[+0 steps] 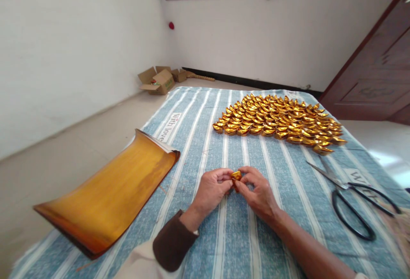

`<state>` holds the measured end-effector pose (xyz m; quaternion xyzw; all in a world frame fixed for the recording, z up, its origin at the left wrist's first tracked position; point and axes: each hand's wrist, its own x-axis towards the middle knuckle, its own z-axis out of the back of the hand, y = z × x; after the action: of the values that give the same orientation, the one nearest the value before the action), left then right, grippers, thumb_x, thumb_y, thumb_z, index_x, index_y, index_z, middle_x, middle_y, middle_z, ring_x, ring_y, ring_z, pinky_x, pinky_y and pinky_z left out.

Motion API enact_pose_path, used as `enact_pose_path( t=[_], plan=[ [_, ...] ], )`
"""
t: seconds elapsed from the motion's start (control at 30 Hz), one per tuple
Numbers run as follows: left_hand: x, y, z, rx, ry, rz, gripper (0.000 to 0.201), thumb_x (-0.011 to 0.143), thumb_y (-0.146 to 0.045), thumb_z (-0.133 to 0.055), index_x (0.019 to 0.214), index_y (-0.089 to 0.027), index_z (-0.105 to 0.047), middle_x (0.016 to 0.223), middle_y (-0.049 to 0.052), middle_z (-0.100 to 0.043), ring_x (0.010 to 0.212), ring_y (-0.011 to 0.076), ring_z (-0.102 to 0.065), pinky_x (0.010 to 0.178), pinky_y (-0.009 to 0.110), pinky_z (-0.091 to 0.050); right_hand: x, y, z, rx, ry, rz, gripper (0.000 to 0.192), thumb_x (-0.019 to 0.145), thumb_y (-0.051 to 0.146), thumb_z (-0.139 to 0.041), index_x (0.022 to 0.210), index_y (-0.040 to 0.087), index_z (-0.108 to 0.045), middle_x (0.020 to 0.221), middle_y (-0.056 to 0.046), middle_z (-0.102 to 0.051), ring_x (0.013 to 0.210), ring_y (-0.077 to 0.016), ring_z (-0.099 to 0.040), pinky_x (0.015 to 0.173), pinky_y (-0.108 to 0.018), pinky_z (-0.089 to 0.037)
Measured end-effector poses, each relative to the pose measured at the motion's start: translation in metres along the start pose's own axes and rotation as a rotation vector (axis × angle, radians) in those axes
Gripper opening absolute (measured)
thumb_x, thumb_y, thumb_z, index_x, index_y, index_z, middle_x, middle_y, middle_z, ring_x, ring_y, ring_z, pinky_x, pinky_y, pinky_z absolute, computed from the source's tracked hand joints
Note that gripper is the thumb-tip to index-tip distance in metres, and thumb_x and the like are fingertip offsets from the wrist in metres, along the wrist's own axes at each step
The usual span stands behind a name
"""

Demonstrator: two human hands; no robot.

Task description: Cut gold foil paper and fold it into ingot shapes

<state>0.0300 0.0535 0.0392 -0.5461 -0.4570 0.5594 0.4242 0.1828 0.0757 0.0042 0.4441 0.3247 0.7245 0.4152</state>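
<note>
Gold foil piece [236, 176] sits at lower centre of the frame, pinched between your left hand [211, 191] and right hand [259, 196], fingertips of both clamped on it just above the striped cloth [224, 236]. You look mid-fold, shaping it like the finished gold ingots [278, 123] heaped at upper right. Next calls for a firm crease without tearing.

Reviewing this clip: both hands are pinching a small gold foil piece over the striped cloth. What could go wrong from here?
The gold foil piece sits pinched between the left hand and right hand; too hard a grip might crush it. The scissors lie open near the right forearm and could snag it. The stack of gold sheets overhangs the edge and may slide off.
</note>
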Motion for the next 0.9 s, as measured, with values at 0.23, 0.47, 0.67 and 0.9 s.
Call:
enact_pose_path(
  t=[0.23,0.47,0.67,0.9],
  plan=[
    [-0.005,-0.001,-0.005,-0.087,-0.083,0.083,0.024,0.063,-0.017,-0.068,0.087,-0.012,-0.068,0.074,0.004,-0.072,0.06,0.0124,-0.064,0.051,0.018,-0.047,0.001,0.002,-0.002,0.038,-0.059,-0.038,0.022,0.08,0.023,-0.059,0.06,0.02,-0.055,0.095,-0.008,-0.066,0.095,-0.0208,-0.062,0.086,-0.037,-0.045],
    [-0.007,-0.001,-0.009,-0.125,-0.13,0.102,0.023,0.063,-0.017,-0.069,0.085,-0.012,-0.068,0.071,0.003,-0.071,0.058,0.0118,-0.063,0.05,0.018,-0.048,0.002,0.002,-0.002,0.049,-0.084,-0.092,0.022,0.079,0.022,-0.056,0.058,0.021,-0.05,0.094,-0.008,-0.066,0.093,-0.0204,-0.062,0.084,-0.035,-0.046],
    [-0.008,0.001,-0.011,-0.114,-0.132,0.089,0.023,0.064,-0.018,-0.069,0.086,-0.012,-0.069,0.074,0.005,-0.072,0.06,0.0123,-0.064,0.051,0.018,-0.048,0.002,0.003,-0.001,0.042,-0.093,-0.12,0.023,0.079,0.023,-0.055,0.057,0.021,-0.049,0.093,-0.008,-0.066,0.093,-0.0205,-0.062,0.084,-0.035,-0.046],
    [-0.01,0.005,-0.011,-0.089,-0.117,0.047,0.022,0.067,-0.019,-0.069,0.088,-0.013,-0.069,0.078,0.006,-0.073,0.064,0.0133,-0.066,0.053,0.018,-0.048,0.003,0.003,0.0,0.038,-0.087,-0.12,0.023,0.079,0.023,-0.055,0.057,0.021,-0.049,0.092,-0.008,-0.066,0.091,-0.02,-0.062,0.082,-0.034,-0.046]
  ],
)
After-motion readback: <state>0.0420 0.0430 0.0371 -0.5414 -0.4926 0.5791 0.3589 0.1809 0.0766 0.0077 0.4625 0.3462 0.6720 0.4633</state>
